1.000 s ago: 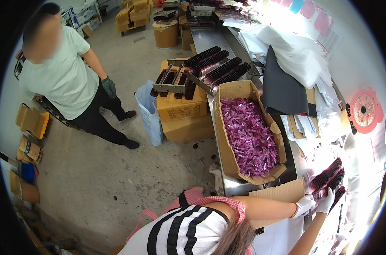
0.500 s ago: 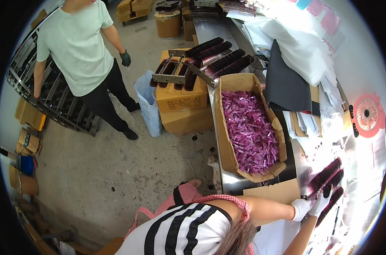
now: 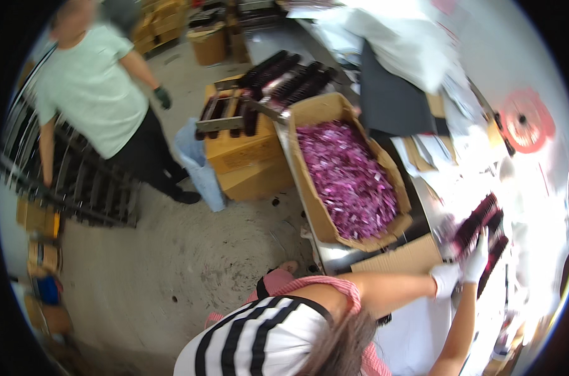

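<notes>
Gloves, white ones, are covering both hands: the left hand (image 3: pixel 446 277) and the right hand (image 3: pixel 476 258) are gripping a long dark red tray (image 3: pixel 480 227) over the bright table (image 3: pixel 535 207). Beyond them, a cardboard box (image 3: pixel 325 216) is holding shiny purple packets (image 3: pixel 349 177). Farther off, another person (image 3: pixel 90 100) is standing.
</notes>
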`<state>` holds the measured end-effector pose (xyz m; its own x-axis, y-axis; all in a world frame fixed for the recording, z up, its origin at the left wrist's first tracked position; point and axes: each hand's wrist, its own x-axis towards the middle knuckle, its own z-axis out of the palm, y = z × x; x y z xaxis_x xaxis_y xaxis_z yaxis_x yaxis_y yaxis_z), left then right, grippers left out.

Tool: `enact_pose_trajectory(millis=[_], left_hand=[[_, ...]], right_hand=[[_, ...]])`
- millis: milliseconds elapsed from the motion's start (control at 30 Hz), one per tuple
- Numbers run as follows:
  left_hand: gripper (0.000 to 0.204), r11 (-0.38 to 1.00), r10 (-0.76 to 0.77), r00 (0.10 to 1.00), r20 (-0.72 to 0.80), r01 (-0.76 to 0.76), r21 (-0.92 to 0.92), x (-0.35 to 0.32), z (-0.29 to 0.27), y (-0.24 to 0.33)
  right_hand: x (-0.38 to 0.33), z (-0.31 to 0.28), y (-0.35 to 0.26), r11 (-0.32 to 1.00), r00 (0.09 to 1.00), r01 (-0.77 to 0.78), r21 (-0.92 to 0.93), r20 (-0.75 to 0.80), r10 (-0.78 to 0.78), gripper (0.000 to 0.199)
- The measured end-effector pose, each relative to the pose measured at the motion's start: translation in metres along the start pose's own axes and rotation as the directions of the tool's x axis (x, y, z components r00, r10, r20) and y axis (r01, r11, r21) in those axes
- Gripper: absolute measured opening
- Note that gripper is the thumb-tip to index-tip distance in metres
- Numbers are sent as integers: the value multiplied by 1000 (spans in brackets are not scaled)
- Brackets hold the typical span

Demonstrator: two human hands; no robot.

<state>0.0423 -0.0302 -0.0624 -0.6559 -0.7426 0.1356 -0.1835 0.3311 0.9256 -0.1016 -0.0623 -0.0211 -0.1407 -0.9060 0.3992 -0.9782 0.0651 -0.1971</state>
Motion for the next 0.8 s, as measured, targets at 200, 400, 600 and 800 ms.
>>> enact_pose_trajectory(millis=[200, 400, 600, 800], left_hand=[[25, 186, -93, 943, 319, 331, -925, 13, -18, 9], [26, -224, -238, 837, 493, 447, -866, 5, -25, 55], [9, 235, -428, 825, 369, 496, -836, 1, -10, 50], [26, 980, -73, 997, -1, 72, -184, 12, 14, 20]], right_hand=[[-32, -73, -36, 873, 971, -41, 486, -188, 150, 44], [-74, -115, -61, 955, 974, 199, 218, 62, -217, 45], [-30, -80, 17, 601, 867, -402, 691, 74, 494, 43], [47, -15, 67, 573, 822, -498, 651, 143, 552, 83]])
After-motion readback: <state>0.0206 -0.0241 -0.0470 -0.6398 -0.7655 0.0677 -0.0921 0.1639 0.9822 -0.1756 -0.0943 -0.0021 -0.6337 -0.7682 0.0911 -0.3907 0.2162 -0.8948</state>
